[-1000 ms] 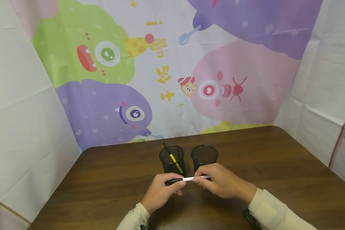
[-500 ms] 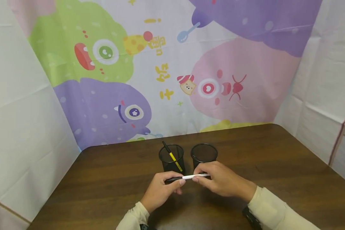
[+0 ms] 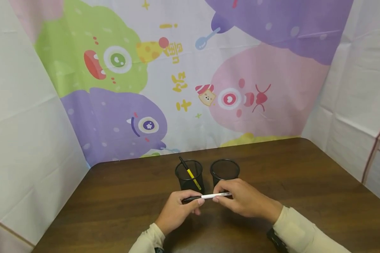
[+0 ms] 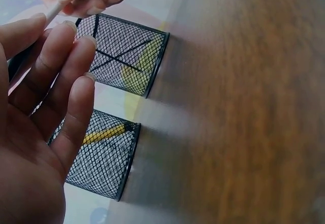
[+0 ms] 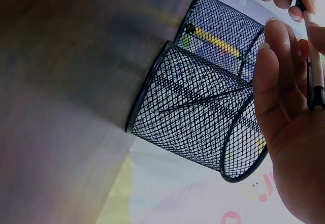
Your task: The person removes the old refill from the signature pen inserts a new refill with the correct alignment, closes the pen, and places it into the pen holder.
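A white pen with black ends is stretched level between the two hands, over the table in front of two mesh cups. My left hand pinches its black end between thumb and index finger. On the white barrel, near the other end, the thumb and fingers of my right hand grip. A black clip and tip show by the right palm in the right wrist view. Behind the left hand stands a black mesh pen cup with a yellow-and-black pen leaning in it.
A second black mesh cup stands to the right, partly behind the right hand; thin dark lines show through its mesh in the left wrist view. The brown wooden table ends at a cartoon-printed cloth, with white cloth on both sides.
Both hands keep their hold on the pen and stay nearly in place. The pen's right end shows slightly more, with small print visible on the barrel now.
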`<state>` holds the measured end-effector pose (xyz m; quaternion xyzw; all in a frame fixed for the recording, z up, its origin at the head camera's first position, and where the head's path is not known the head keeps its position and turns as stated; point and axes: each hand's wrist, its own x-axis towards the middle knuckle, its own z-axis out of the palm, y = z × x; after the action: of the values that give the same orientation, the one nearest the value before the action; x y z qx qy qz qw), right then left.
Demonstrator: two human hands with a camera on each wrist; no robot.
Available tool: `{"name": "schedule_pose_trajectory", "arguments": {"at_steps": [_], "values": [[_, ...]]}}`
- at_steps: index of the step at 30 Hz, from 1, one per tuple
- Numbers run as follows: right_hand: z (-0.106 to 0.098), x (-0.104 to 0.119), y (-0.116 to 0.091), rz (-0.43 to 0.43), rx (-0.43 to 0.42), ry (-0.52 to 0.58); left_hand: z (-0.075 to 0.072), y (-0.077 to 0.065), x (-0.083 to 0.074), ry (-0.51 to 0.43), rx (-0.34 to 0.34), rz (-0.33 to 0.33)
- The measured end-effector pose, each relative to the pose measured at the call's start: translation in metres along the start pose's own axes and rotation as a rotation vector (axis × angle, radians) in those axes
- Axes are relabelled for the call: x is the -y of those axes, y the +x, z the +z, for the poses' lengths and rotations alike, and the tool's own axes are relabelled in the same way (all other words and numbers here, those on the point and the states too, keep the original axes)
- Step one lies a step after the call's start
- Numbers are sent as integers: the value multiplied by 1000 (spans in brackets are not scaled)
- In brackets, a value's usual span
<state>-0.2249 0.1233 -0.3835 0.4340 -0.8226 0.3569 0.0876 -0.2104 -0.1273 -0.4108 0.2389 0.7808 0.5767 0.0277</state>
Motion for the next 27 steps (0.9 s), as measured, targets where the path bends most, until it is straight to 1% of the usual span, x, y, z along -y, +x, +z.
{"name": "schedule_pose_trajectory", "arguments": {"at_steps": [7,13,19,23,27], "values": [[1,-3,0,-31,-2,14,0,0,0,-7,0,-5],[1,-4,0,-49,-11,1,0,0,1,-12,-3,-4],[1,-3,0,-20,-7,-30,0,-1,1,-33,-5,8],[0,-2,0,1,18,-21,0,-1,1,-39,-4,15],[-1,-2,0,2,36,-16,0,0,1,-33,-6,14]]}}
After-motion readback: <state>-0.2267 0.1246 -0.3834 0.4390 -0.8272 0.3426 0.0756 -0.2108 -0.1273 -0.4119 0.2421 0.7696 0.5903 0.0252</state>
